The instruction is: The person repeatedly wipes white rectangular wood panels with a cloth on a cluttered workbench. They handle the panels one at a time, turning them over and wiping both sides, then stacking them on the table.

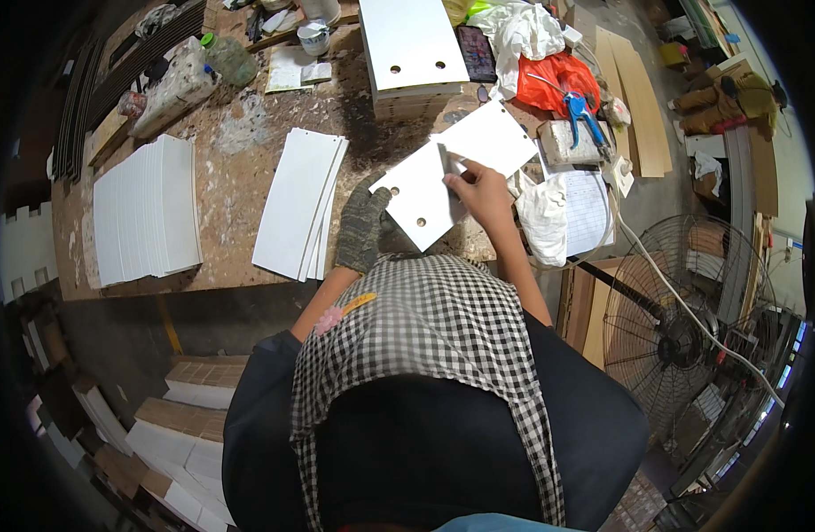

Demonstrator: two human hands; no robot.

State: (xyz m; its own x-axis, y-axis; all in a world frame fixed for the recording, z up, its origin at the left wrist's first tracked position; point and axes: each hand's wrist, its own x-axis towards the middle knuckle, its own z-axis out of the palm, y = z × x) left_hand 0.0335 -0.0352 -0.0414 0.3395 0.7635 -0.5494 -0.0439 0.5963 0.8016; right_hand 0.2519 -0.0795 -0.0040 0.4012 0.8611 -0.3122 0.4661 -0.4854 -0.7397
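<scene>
Your checkered scarf [425,346] is filling the lower middle of the view, nearest the camera. Beyond it, your left hand [361,226], wearing a dark knit glove, is gripping the near edge of a white panel [452,173] with drilled holes, lying on the worn workbench [239,151]. Your bare right hand [480,191] is pinching a small tool against the panel's middle. Just left, a fanned stack of white panels [299,202] is resting.

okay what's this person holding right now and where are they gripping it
A white panel with drilled holes. The gloved left hand grips its lower left edge; the bare right hand presses on its top face near the middle.
</scene>
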